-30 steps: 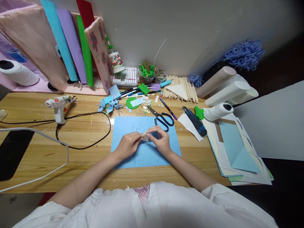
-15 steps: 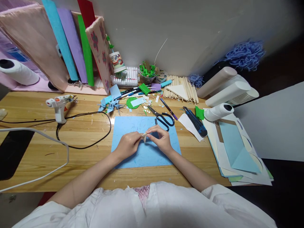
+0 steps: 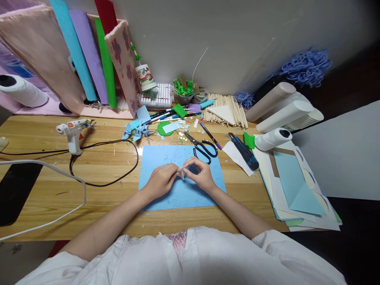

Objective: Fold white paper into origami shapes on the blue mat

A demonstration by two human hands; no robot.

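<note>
Between my two hands is a small cream-coloured folded piece of paper (image 3: 181,173), mostly covered by fingers. My left hand (image 3: 162,180) pinches it from the left, thumb and forefinger together. From the other side, the thumb and fingertips of my right hand (image 3: 200,174) close on its edge. Both hands are over a blue sheet (image 3: 178,200) lying on the wooden table. Black-handled scissors (image 3: 203,148) rest across the sheet's upper right edge, just beyond my right hand.
A glue gun (image 3: 73,136) with its looping black cable stands left. A utility knife (image 3: 243,152) lies right, near stacked papers (image 3: 299,186). Pens, paper scraps, wooden sticks (image 3: 240,113) and a marker box (image 3: 157,95) line the back. A white cable (image 3: 84,194) crosses the left.
The fingertips and the cream paper piece have shifted very slightly, and more of its pointed lower part faces me. Both hands keep their pinch; the rest stays in place.
</note>
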